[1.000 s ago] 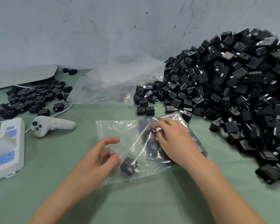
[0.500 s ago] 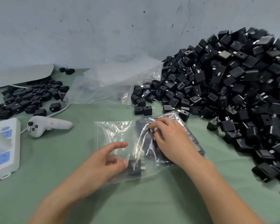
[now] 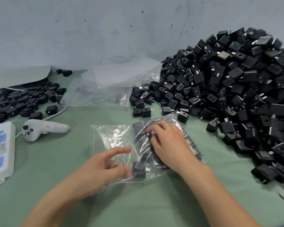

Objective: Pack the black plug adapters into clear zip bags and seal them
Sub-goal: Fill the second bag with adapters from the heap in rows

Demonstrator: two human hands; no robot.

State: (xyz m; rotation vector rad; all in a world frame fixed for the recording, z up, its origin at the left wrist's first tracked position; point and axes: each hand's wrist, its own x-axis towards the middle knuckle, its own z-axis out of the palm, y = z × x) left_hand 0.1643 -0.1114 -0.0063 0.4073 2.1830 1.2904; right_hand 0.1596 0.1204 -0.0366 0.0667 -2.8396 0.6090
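L hand [image 3: 102, 167]: grip is held half-open, index stretched fwd, other fingers loosely curled. Thumb tip is set against a single adapter [image 3: 138, 169] at the near edge of the zip bag [image 3: 116, 138]. That spot is blurred, so pinch vs. mere touch can't be told. Forearm is angled in from lower left, palm turned inward.

R hand [image 3: 169, 145]: grip is kept narrow, fingers curled down, and the plastic is pinched over a row of adapters [image 3: 192, 145] packed in the bag's right half. Forearm is angled in from lower right, palm down.

Bag is laid flat on the green desk [image 3: 56, 169], w/ both hands on it. Big adapter pile [image 3: 228, 89] is heaped just right of it; spare bags [image 3: 108, 89] are seen behind.
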